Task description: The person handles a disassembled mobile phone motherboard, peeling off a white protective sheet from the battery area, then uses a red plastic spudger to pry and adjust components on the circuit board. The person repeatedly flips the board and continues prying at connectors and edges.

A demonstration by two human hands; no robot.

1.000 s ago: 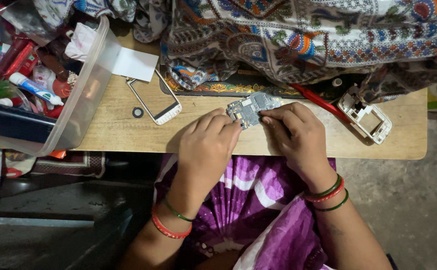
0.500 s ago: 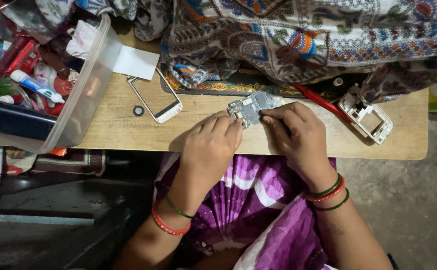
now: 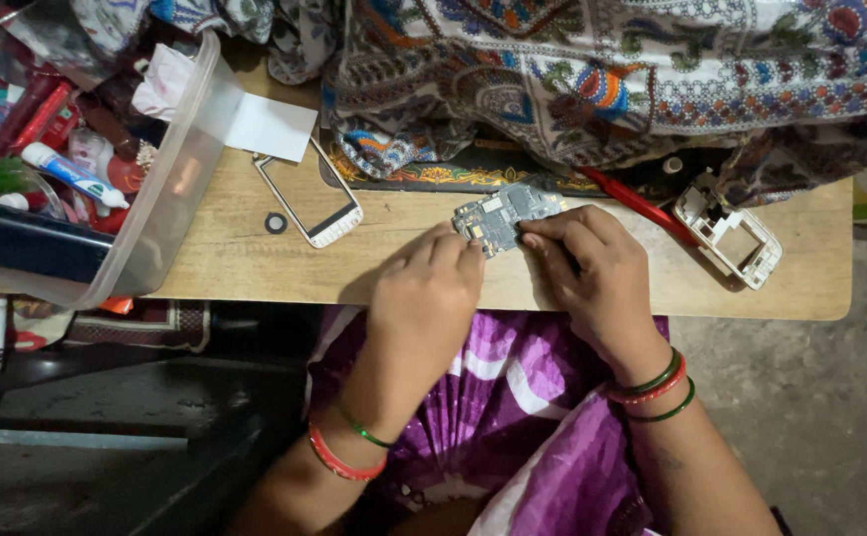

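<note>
The circuit board [image 3: 505,215] is held just above the wooden table [image 3: 255,268], long axis from eight to two o'clock, pinched by left hand [image 3: 431,288] and right hand [image 3: 592,273] fingertips, equally near.

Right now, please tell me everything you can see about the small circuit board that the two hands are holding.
The circuit board is small, flat and grey-blue, with silvery metal shields and tiny parts on its upper face. It lies roughly level, slightly tilted, on the wooden table near the far edge, beside the patterned cloth. The left hand touches its left end with the fingertips; the right hand pinches its right side. Its underside is hidden.
</note>
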